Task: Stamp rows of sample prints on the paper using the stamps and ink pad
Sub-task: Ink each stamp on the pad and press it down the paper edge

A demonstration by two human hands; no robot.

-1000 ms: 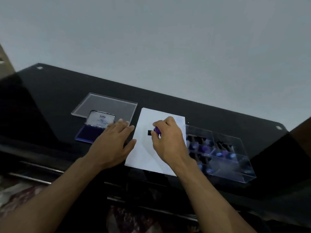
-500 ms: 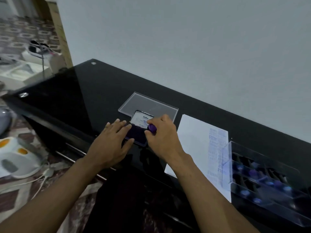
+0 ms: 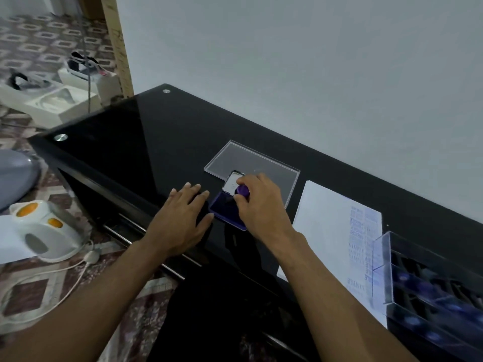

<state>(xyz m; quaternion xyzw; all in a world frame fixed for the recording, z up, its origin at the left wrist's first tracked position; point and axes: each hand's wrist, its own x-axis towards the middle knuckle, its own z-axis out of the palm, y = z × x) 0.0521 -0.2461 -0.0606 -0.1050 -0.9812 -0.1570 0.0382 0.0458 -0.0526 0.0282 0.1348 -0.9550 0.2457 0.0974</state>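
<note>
My right hand (image 3: 257, 205) grips a stamp with a purple knob (image 3: 242, 190) and holds it down on the open blue ink pad (image 3: 222, 207). The pad's lid (image 3: 231, 182) stands open behind it. My left hand (image 3: 183, 218) lies flat on the black table just left of the pad, fingers straight, thumb near the pad's edge. The white paper (image 3: 329, 231) lies to the right, with rows of blue sample prints (image 3: 362, 246) along its right side.
A clear plastic lid (image 3: 251, 160) lies flat behind the pad. A clear box of purple-knobbed stamps (image 3: 431, 288) stands at the right, overlapping the paper's edge. The glossy black table (image 3: 146, 142) ends at a wall behind. A white kettle (image 3: 39, 231) and cable sit on the floor at left.
One second ago my right hand held the stamp on the paper; it has since carried it left onto the ink pad. My left hand moved from the paper's edge to beside the pad.
</note>
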